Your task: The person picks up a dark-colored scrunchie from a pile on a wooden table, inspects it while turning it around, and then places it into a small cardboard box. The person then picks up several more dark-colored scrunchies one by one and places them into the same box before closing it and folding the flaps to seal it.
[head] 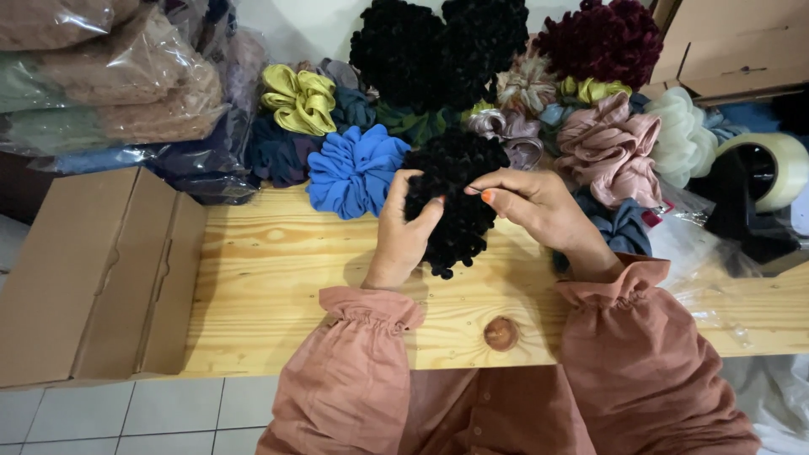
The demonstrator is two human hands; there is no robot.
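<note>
A fluffy black velvet scrunchie (453, 195) lies on the pale wooden table (278, 270). My left hand (403, 232) grips its left side, thumb pressed into the fabric. My right hand (539, 204) pinches a thin needle or pin at the scrunchie's upper right edge, fingertips with orange nails closed together. Both arms wear dusty pink sleeves with gathered cuffs.
Behind lie several scrunchies: blue (354, 168), yellow-green (297, 99), black (438, 50), maroon (600, 38), pink (608, 143), mint (684, 135). A flat cardboard box (93, 270) sits at the left, bagged fabrics (109, 76) behind it. A tape dispenser (758, 190) stands at the right.
</note>
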